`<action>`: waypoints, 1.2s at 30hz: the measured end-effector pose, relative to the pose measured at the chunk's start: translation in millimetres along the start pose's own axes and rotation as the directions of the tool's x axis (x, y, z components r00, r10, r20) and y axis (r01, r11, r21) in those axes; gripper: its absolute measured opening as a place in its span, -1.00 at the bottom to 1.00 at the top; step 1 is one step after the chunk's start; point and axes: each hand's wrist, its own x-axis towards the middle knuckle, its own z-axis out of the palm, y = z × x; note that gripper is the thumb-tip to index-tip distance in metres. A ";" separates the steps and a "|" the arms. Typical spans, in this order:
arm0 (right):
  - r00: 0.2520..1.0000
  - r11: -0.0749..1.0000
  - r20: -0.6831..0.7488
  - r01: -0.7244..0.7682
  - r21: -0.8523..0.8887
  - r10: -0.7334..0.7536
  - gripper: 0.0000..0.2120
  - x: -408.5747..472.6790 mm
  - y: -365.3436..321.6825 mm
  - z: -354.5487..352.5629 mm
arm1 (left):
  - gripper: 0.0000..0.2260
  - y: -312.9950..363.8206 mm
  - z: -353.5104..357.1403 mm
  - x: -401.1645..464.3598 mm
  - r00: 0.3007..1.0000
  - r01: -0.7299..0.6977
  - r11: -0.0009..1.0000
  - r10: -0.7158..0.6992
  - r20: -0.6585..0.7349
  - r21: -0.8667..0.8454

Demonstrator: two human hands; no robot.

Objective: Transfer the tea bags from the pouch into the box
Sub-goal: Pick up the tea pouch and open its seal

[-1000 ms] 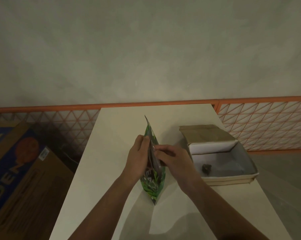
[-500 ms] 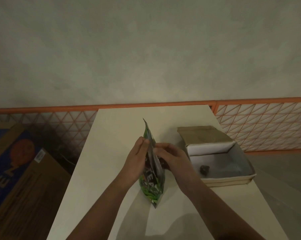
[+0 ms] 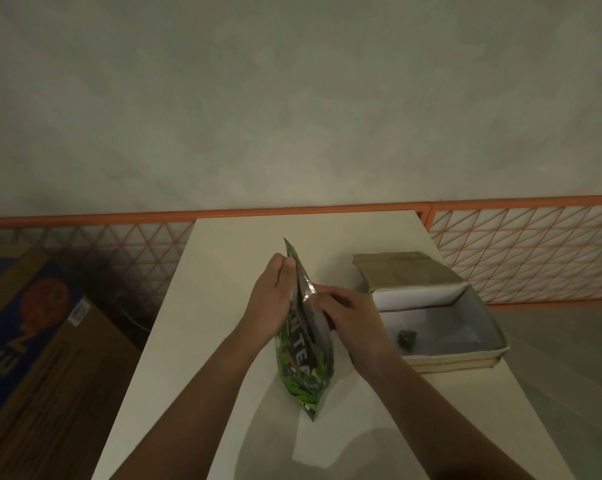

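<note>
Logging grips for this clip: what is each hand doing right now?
Left hand: closed on the pouch rim.
Right hand: fingers at the pouch mouth; grip cannot be told.

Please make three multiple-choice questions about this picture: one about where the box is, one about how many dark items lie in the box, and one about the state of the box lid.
1. Where is the box relative to the pouch?
A. To the person's right of it
B. To the person's left of it
C. Under it

2. How many small dark items lie in the box?
A. None
B. One
C. Five

3. What state is the box lid in?
A. Shut
B. Folded back, open
C. Lying on the floor

Answers:
1 A, the box stands past the right hand, while the left hand holds the pouch.
2 B, a single dark lump shows on the pale floor.
3 B, the brown flap leans away, so the inside shows.
</note>
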 end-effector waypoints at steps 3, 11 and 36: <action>0.995 1.000 -0.092 -0.024 0.013 0.026 -0.84 2.0 4.4 -6.3 | -0.72 -5.3 -2.9 -1.2 0.999 0.043 0.998 -0.042 0.018 -0.035; 0.987 0.956 -0.023 0.150 -0.250 -0.161 -0.84 20.7 -8.6 -3.5 | -0.70 4.0 1.4 -4.3 0.997 0.014 0.999 -0.011 0.077 -0.038; 0.960 0.885 -0.162 0.135 -0.445 -0.228 -0.64 19.3 -11.0 -52.9 | -0.62 18.7 -50.9 -11.5 0.976 0.149 0.981 -0.126 -0.175 0.121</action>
